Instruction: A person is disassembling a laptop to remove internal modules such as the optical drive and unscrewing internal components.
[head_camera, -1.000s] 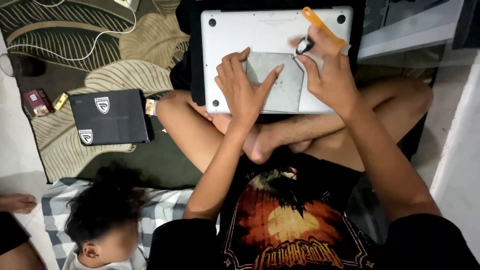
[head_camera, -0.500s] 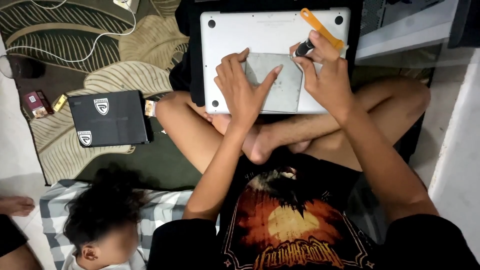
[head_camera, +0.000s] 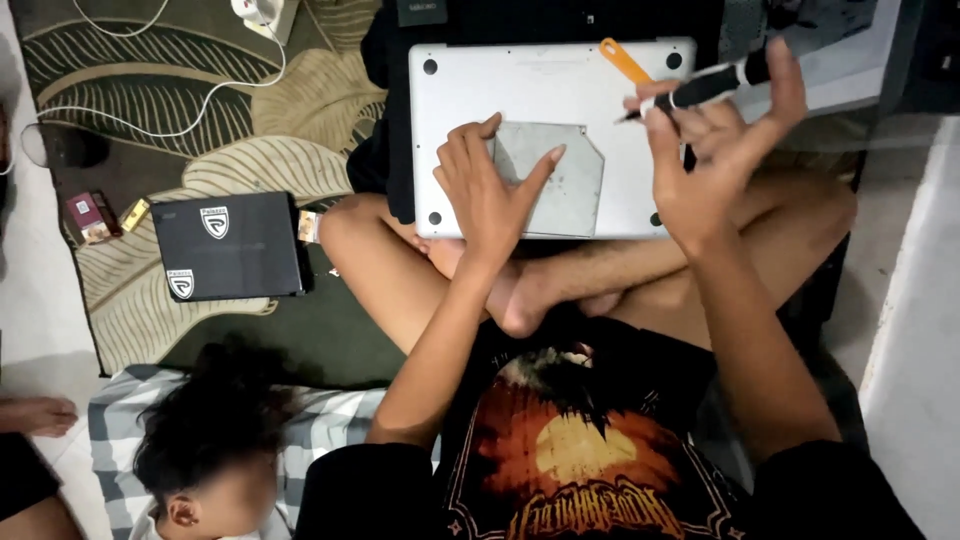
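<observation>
Left hand (head_camera: 490, 195) flat, fingers spread on the plate (head_camera: 555, 180) atop the upturned laptop (head_camera: 480, 90) in my lap. Right hand (head_camera: 715, 150) pinches the screwdriver (head_camera: 700, 88), lifted. Probably best keeping the plate pinned.

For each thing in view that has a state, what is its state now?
Silver laptop: closed, bottom side up.
Grey metal plate: flat on laptop, under left hand.
Black screwdriver: lifted, held by right hand.
Orange pry tool: lying on laptop.
Black box: closed.
</observation>
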